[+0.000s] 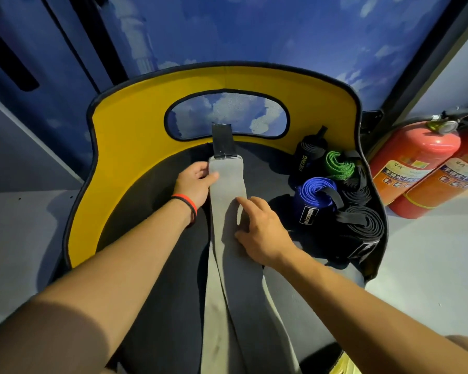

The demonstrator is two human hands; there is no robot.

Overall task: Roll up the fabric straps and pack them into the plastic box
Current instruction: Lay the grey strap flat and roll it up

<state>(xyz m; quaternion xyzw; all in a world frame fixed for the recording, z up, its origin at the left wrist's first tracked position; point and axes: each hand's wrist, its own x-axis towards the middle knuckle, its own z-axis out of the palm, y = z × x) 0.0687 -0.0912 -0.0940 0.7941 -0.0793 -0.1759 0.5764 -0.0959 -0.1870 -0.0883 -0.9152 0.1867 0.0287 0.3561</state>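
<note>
Here's the grey strap [227,279], laid out long down the middle of the black seat [157,238]. It runs from the near edge towards the yellow backrest [135,136], and its black fastening tab [223,141] points at the far edge. Two grey lengths lie side by side and overlap closer to the person.

The left hand [195,182], with a red and black wristband [187,205], has the strap's left edge near the tab end. Its thumb is laid over the top, so it's a pinch on the fabric. The right hand [257,228] sits further down, palm down, with loosely spread fingers resting on the strap and the index finger stretched forward.

Along the seat's right edge sits a cluster of rolled straps. There's a blue roll [315,197], a green roll [339,164], and black rolls [362,228] around them, touching one another.

Past that right edge, on the floor, are two red fire extinguishers [414,163], lying tilted side by side.
</note>
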